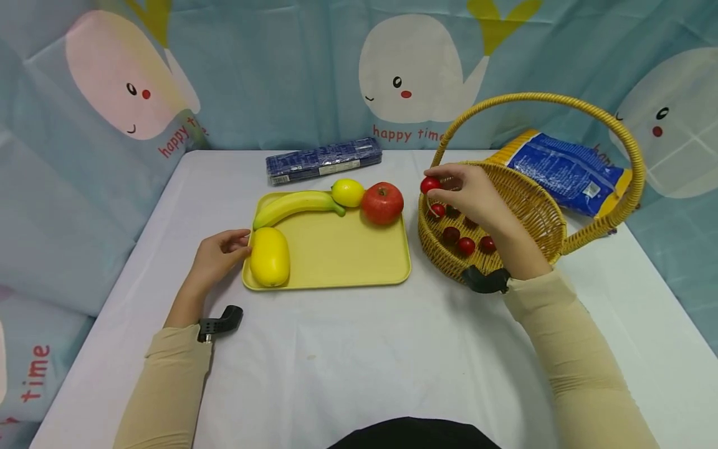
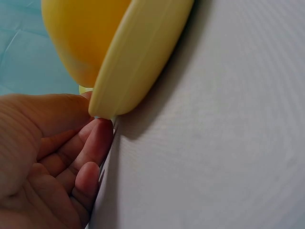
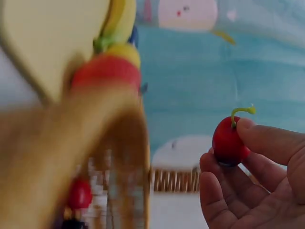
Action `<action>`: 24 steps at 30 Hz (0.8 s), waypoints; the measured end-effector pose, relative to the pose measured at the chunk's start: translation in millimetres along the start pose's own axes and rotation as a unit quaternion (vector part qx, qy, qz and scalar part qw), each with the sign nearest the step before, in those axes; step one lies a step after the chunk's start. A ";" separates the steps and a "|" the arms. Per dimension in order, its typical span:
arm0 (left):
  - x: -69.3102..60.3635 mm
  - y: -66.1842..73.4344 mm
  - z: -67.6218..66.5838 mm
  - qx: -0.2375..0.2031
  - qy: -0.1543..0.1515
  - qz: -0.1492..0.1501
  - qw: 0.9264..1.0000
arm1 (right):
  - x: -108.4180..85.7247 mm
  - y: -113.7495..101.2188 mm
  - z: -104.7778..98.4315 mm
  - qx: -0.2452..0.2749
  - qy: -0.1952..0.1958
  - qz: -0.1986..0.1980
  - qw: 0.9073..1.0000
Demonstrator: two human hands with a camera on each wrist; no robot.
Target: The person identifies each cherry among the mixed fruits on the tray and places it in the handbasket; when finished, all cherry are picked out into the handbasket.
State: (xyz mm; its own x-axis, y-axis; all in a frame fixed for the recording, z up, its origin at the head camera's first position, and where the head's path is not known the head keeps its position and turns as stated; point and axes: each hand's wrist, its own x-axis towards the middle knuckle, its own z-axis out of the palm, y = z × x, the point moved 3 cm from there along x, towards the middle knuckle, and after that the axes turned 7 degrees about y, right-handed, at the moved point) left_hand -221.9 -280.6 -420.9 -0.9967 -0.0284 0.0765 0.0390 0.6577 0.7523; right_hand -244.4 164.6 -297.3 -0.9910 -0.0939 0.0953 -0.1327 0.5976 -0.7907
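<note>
My right hand (image 1: 471, 193) pinches a red cherry (image 3: 228, 143) with a green stem between thumb and fingers, above the left rim of a woven basket (image 1: 538, 212). Several more cherries (image 1: 465, 246), bright and dark red, lie inside the basket. At the left edge of a pale yellow tray (image 1: 348, 255), my left hand (image 1: 219, 259) holds the rim, thumb on one side and fingers below. The tray bears an oblong yellow fruit (image 1: 270, 257), a banana (image 1: 294, 206), a lemon (image 1: 348, 193) and a red apple-like fruit (image 1: 382, 204).
The basket's tall handle (image 1: 538, 98) arches over its right side. Behind it lies a blue and yellow bag (image 1: 566, 171). A dark blue packet (image 1: 324, 160) sits behind the tray. A patterned curtain (image 1: 280, 75) hangs along the table's (image 1: 348, 362) far edge.
</note>
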 end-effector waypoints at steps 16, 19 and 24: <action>-0.7 0.6 1.8 0.003 -0.004 -0.006 1.000 | -32.9 46.0 -64.9 0.035 0.042 0.104 0.993; 0.2 -0.1 2.3 0.005 -0.002 -0.004 1.000 | -37.7 50.8 -69.6 0.027 0.049 0.108 0.993; 0.4 -1.3 2.5 0.003 -0.004 -0.003 1.000 | -41.8 58.8 -71.7 0.013 0.052 0.109 0.993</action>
State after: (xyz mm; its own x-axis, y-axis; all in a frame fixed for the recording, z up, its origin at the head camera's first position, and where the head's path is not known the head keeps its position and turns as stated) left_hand -222.6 -279.6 -423.5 -0.9974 -0.0269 0.0668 0.0323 0.6624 0.7485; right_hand -212.0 260.8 -304.4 -0.9927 0.1193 -0.0196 0.0851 0.5742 -0.8143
